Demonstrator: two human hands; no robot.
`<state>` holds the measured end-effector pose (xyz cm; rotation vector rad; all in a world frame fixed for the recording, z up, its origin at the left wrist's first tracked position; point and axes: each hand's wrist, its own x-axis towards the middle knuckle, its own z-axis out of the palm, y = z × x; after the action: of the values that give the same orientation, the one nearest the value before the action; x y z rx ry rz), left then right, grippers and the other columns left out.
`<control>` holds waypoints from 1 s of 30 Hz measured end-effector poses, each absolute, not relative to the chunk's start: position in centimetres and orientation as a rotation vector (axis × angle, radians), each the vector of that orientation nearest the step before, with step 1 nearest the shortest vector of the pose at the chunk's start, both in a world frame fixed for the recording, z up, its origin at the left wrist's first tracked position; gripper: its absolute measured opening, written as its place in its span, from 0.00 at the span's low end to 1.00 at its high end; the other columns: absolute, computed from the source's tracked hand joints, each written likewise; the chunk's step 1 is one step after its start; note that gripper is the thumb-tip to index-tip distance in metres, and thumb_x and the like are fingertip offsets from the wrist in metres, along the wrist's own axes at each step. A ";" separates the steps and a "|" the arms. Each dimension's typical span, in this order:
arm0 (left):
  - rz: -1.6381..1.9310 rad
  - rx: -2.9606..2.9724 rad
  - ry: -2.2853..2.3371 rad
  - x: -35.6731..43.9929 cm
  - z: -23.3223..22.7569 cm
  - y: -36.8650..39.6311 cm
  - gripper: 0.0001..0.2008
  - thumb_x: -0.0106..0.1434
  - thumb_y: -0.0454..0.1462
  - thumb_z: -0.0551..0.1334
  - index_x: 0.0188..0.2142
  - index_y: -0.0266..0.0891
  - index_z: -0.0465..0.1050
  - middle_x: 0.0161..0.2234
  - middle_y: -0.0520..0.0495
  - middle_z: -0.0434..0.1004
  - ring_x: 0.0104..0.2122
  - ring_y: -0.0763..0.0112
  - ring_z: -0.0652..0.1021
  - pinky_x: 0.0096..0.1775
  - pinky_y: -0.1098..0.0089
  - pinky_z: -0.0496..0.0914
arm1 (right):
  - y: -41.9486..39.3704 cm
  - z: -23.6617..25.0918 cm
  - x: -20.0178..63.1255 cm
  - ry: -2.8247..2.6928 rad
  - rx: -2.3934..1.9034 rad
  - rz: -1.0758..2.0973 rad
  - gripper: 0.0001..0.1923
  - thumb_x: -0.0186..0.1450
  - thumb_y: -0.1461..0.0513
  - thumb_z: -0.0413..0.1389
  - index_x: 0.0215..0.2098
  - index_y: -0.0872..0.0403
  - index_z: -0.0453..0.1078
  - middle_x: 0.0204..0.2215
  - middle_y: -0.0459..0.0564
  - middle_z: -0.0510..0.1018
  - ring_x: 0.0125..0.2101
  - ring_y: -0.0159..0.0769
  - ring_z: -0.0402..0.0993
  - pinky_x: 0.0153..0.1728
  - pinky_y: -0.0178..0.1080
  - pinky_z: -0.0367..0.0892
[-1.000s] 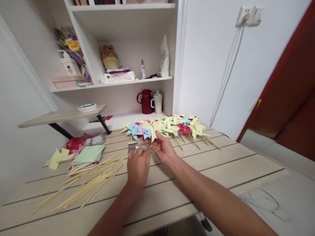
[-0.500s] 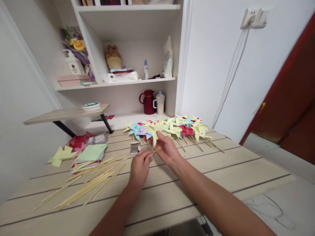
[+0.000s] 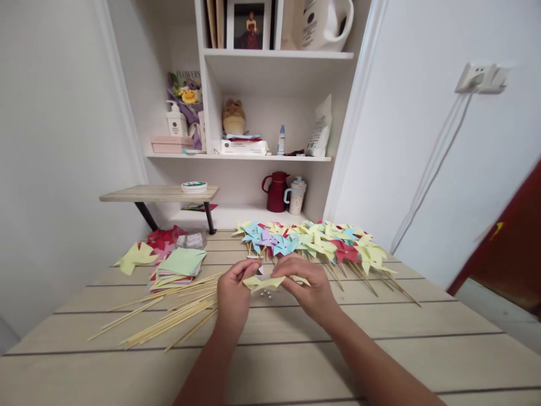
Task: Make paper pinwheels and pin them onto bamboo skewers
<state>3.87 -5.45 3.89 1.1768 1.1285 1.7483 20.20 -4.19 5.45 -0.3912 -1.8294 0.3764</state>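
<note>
My left hand is closed around a thin wooden stick, whose upper end points up and away from me. My right hand pinches a pale yellow paper pinwheel, seen nearly edge-on between both hands. Its left blade reaches my left fingers; whether the stick touches it is hidden. Several small shiny pins lie on the table just below the pinwheel. A small box is partly hidden behind my left fingers.
Finished pinwheels on sticks lie in a row behind my hands. To the left are loose sticks, a stack of coloured paper, a yellow pinwheel shape and a clear container. A raised wooden shelf stands behind them.
The yellow pinwheel has tipped from facing me to nearly edge-on and come lower and closer. The stick in my left hand now points upward. The camera view has shifted left and up.
</note>
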 end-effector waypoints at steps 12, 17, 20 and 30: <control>1.653 1.251 0.930 4.0 4.1 -6.1 0.08 0.54 0.39 0.69 0.34 0.38 0.83 0.35 0.45 0.82 0.32 0.70 0.75 0.34 0.73 0.68 | -4.4 6.7 21.3 -1.741 -0.310 0.077 0.12 0.62 0.73 0.60 0.38 0.51 0.77 0.30 0.50 0.81 0.34 0.39 0.76 0.36 0.44 0.72; 1.632 1.268 0.950 3.9 3.7 -5.9 0.10 0.56 0.41 0.69 0.34 0.38 0.83 0.35 0.45 0.82 0.35 0.66 0.76 0.37 0.71 0.69 | -4.3 6.7 21.4 -1.749 -0.283 0.080 0.12 0.62 0.73 0.59 0.38 0.52 0.78 0.30 0.50 0.81 0.34 0.39 0.76 0.36 0.44 0.73; 1.625 1.258 0.951 4.0 3.8 -5.9 0.11 0.55 0.43 0.69 0.33 0.38 0.83 0.34 0.45 0.82 0.34 0.66 0.76 0.37 0.70 0.69 | -4.5 6.8 21.3 -1.756 -0.265 0.089 0.13 0.62 0.74 0.60 0.39 0.52 0.77 0.30 0.50 0.81 0.34 0.39 0.77 0.36 0.44 0.73; 1.564 1.249 0.940 4.4 4.1 -6.4 0.11 0.55 0.43 0.69 0.34 0.38 0.84 0.31 0.47 0.82 0.29 0.71 0.74 0.34 0.72 0.68 | -4.9 7.0 21.2 -1.768 -0.278 0.100 0.09 0.63 0.71 0.60 0.39 0.53 0.77 0.30 0.50 0.81 0.34 0.38 0.76 0.36 0.42 0.72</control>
<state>4.44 -6.44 4.13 1.2492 0.9395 1.5639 21.22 -4.85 7.03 -0.2781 -1.7684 0.1000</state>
